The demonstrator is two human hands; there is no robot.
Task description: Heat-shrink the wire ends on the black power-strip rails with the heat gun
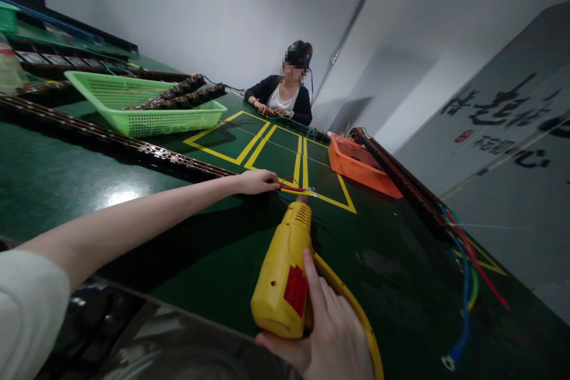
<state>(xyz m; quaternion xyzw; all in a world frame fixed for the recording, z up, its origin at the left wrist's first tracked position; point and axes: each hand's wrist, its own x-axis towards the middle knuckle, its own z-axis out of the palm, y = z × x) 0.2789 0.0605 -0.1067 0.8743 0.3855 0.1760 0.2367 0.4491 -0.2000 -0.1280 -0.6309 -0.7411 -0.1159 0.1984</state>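
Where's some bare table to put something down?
The green table looks bare inside the yellow lines between the green basket and orange basket, and right of the yellow heat gun, before the blue wire. It's crowded on the left, with long dark strips.

A plain off-white short sleeve [29,317] is worn on the left arm [142,219], which is bared below the loosely curved hem [66,285]. The left hand [258,181] and right hand [336,329] are seen uncovered.

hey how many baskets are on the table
2: the light green basket at left, the orange basket at right. A green object cut off by the left edge may be another.
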